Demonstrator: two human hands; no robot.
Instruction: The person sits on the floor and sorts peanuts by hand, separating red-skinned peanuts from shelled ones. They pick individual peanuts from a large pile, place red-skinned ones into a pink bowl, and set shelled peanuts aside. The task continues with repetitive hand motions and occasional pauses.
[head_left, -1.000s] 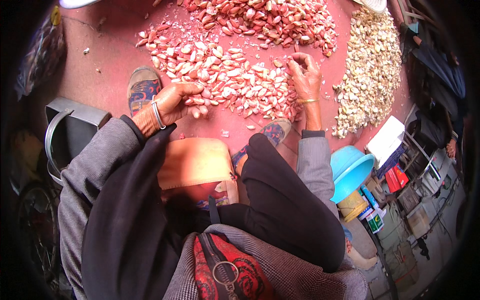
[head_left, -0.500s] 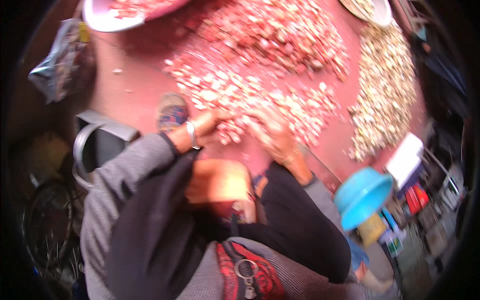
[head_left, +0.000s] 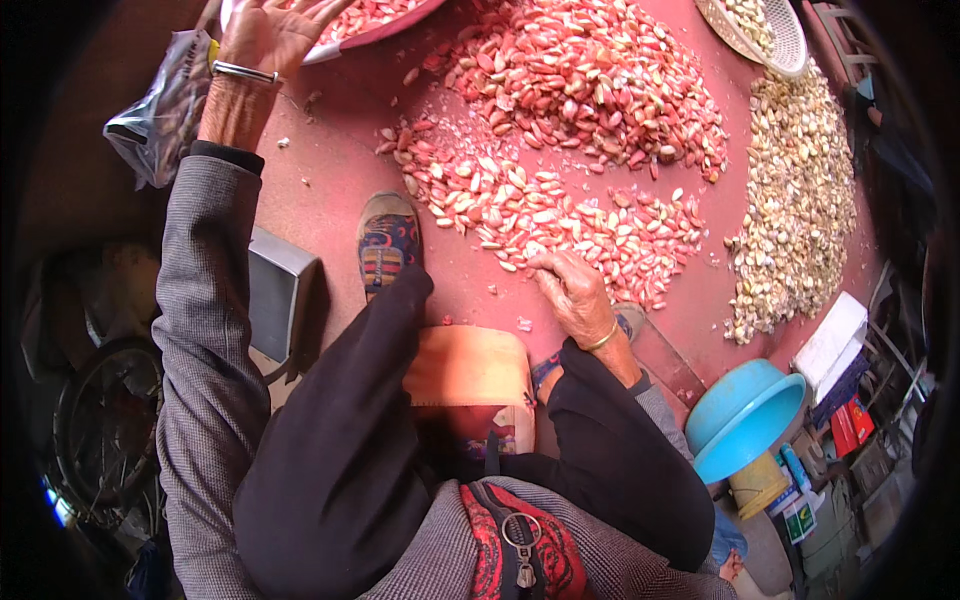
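My left hand (head_left: 275,38) is stretched out at the far left, its fingers spread at the edge of a white-and-red basin (head_left: 385,30). Pink and pale oval pieces that look like garlic cloves lie in that basin. My right hand (head_left: 577,290) is low at the near edge of a loose spread of the same cloves (head_left: 520,205). Its fingers are curled together against the nearest cloves; whether one is between them I cannot make out. Behind the spread rises a larger heap of cloves (head_left: 590,80).
A long pile of paler cloves (head_left: 795,200) lies at right, below a woven basket (head_left: 780,40). A blue basin (head_left: 740,415) is tilted near my right knee. At left are a plastic bag (head_left: 165,110) and a grey metal box (head_left: 285,290). My shoe (head_left: 388,240) stands beside the spread.
Both hands were together at the near edge of the spread. My left hand has moved away, far and left to the basin, and opened. My right hand stays near the spread.
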